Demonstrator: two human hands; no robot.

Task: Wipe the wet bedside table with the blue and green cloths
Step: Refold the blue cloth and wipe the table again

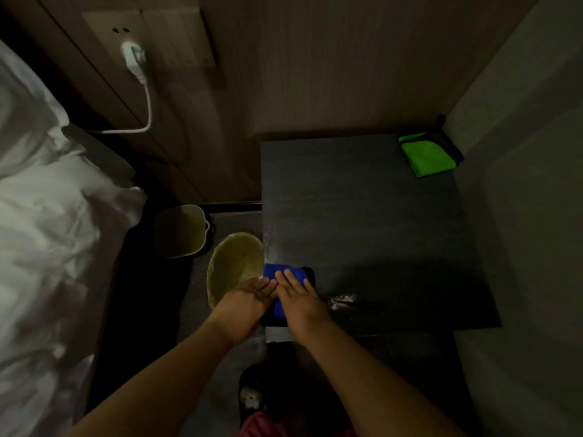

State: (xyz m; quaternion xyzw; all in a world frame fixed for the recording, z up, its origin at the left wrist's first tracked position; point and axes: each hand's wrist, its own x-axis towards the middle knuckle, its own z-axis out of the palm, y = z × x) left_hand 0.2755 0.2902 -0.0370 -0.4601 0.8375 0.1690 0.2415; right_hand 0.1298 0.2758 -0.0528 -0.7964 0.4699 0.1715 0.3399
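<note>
left hand (249, 299) and right hand (299, 298) press flat on blue cloth (285, 272), lower-left bench (362, 231) edge, for wiping pressure; green cloth (426, 156) parked upper right.

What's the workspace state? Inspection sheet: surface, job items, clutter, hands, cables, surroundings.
Surface: dark bedside table, wet streak glinting near its front edge.
Job's things: blue cloth at the front-left corner under both hands; green cloth folded at the back-right corner, untouched.
Clutter: round basin and square bin on the floor left of the table.
Hands: left hand and right hand lie on the blue cloth, fingers straight.
Cables: white charger in the wall socket, its cable running down and left.
Surroundings: white bedding at left, wall at right.
</note>
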